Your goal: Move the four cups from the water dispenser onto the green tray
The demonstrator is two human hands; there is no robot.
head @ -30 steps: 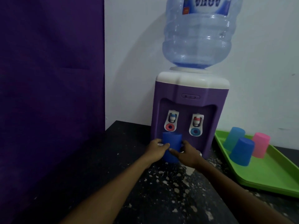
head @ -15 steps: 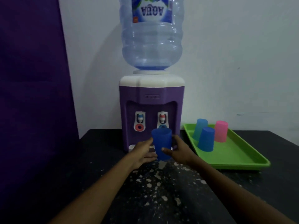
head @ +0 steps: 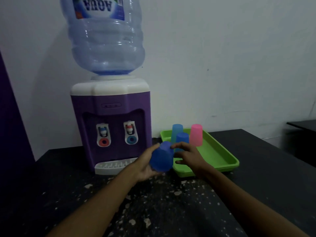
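Note:
A dark blue cup (head: 161,157) is tilted in the air just left of the green tray (head: 220,156), in front of the purple water dispenser (head: 111,124). My left hand (head: 145,165) grips it from the left and below. My right hand (head: 187,155) touches its right side with fingers spread. On the tray stand three upside-down cups: a light blue cup (head: 177,130) at the back, a blue cup (head: 182,138) in front of it, partly hidden by my right hand, and a pink cup (head: 196,135) to the right.
The dispenser's white drip tray (head: 112,166) holds no cup. A large water bottle (head: 106,36) sits on top of the dispenser. The black table (head: 171,202) is speckled with white flecks. A purple panel (head: 10,117) stands at the left, and a dark table corner (head: 302,125) at the far right.
The dark blue cup has left the dispenser's drip tray, moved right toward the green tray and tipped over sideways. My view has swung to the right.

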